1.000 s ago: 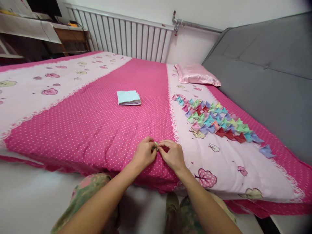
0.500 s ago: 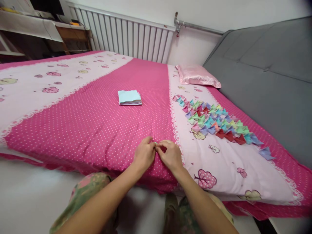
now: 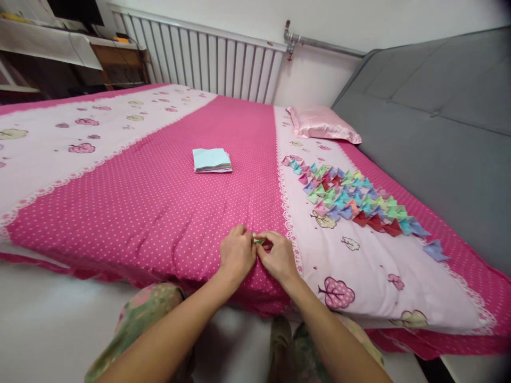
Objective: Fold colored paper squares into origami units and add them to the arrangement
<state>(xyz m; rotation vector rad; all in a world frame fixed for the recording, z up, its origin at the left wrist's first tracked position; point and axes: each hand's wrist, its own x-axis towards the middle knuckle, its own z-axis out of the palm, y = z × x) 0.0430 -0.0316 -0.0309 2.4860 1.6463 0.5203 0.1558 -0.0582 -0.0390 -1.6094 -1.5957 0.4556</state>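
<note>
Between my fingertips, just above the front edge of the bed, is a small folded piece of light green paper (image 3: 258, 241). My left hand (image 3: 237, 252) pinches its left end, and my right hand (image 3: 277, 256) grips the right end between thumb and fingers. Much of the paper is hidden by the fingers, so its exact shape cannot be made out. Farther back on the pink dotted bedspread (image 3: 159, 213) lies a stack of square paper (image 3: 211, 160), pale blue on top. To the right stand rows of small folded paper boats (image 3: 351, 197) in several colours.
A shiny pink pillow (image 3: 323, 125) lies at the back right against the grey padded headboard (image 3: 431, 117). Behind the bed are a white radiator (image 3: 199, 53) and a metal pipe (image 3: 325, 44). A desk (image 3: 51, 50) with a monitor stands at the far left.
More of the green paper shows between my hands now. My left fingers have curled in closer, and my right fingers have shifted slightly on the paper.
</note>
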